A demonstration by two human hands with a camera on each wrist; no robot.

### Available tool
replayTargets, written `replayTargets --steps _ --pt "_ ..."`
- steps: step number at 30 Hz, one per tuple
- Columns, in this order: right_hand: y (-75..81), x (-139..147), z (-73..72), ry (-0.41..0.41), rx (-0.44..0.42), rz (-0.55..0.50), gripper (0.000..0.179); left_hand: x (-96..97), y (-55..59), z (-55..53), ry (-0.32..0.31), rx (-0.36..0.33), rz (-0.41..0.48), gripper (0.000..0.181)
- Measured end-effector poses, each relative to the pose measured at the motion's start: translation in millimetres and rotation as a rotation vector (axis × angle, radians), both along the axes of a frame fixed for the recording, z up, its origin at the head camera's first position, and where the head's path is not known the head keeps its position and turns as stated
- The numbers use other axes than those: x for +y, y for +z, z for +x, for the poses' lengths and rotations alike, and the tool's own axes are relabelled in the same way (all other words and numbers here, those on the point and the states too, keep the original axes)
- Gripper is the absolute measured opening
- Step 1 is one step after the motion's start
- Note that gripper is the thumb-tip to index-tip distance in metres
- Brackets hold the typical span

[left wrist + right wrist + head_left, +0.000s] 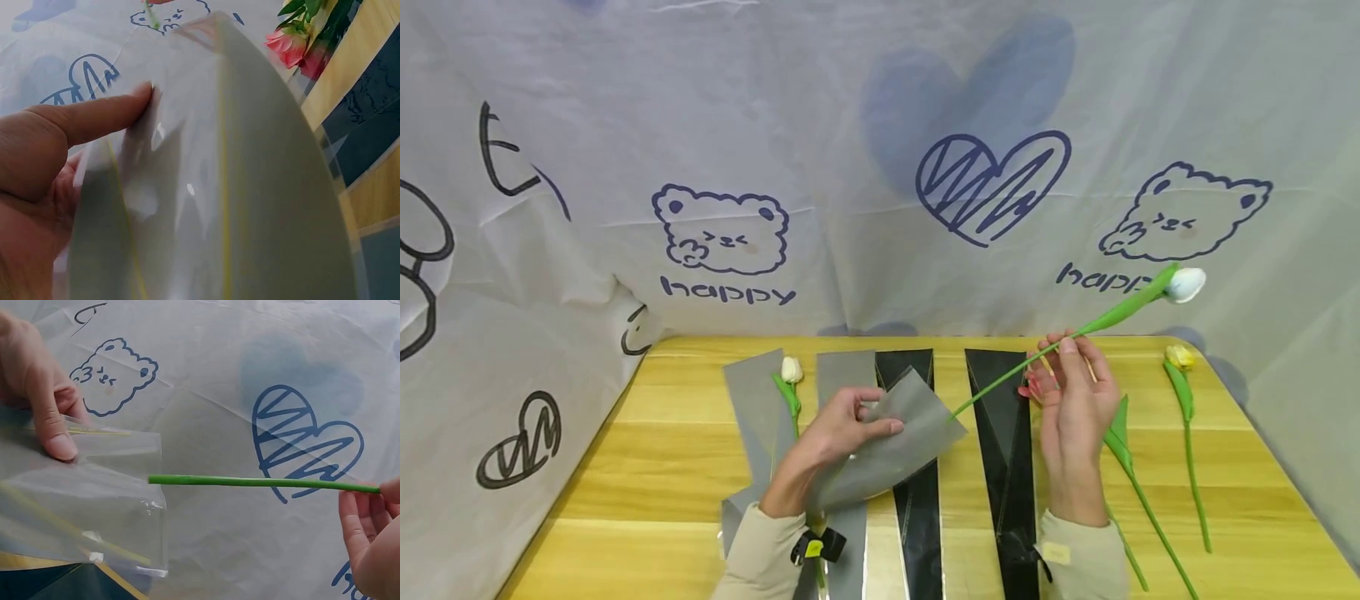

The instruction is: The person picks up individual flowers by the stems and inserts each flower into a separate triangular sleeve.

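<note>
My left hand [842, 429] holds a grey flower sleeve [902, 442] with a clear front and thin yellow lines, thumb on its front. The sleeve's mouth points up and to the right. In my right hand [1078, 408] a white artificial tulip [1185, 285] is pinched by its green stem, bloom up and to the right. The stem's cut end overlaps the sleeve's mouth; in the right wrist view the stem [262, 482] spans from there to the right fingertips. I cannot tell whether the tip is inside or in front.
On the wooden table [647, 467], another white tulip [792, 369] lies on a grey sleeve [756, 392] at left. Black sleeves [1003, 442] lie in the middle. To the right are a yellow tulip [1180, 358] and green stems. Pink flowers [289, 47] show in the left wrist view.
</note>
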State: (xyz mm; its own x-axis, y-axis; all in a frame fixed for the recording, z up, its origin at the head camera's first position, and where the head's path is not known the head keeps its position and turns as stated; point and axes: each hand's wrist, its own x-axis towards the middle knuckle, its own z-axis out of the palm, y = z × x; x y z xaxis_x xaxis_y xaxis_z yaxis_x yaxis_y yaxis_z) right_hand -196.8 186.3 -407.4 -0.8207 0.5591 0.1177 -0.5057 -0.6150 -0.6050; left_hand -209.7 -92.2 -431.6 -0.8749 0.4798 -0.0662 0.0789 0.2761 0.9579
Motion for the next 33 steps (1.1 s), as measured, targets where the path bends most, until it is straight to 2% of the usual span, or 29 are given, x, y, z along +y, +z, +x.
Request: replayTargets --steps 4,9,13,22,29,33 --pt "-0.1 2.5 -0.1 -0.048 0.004 -0.043 0.021 0.4 -1.3 0.7 -0.012 0.031 0.004 0.018" --pt "0.6 4.6 -0.1 -0.072 -0.011 -0.078 0.023 0.6 -1.6 0.1 -0.017 0.061 0.024 0.019" --pt "1.6 5.2 0.3 -0.079 -0.014 -0.089 0.023 0.9 -0.5 -0.4 -0.001 0.071 0.003 0.020" --pt "0.9 3.4 0.6 -0.068 -0.011 -0.013 0.025 0.9 -0.5 -1.4 0.077 0.029 0.020 0.025" --pt "0.0 4.3 -0.6 -0.119 0.000 -0.007 0.026 1.2 1.8 -2.1 0.120 0.022 0.017 0.029" --pt "-0.8 3.4 -1.4 -0.109 0.005 0.016 0.025 1.5 2.3 -2.5 0.136 0.033 0.027 0.030"
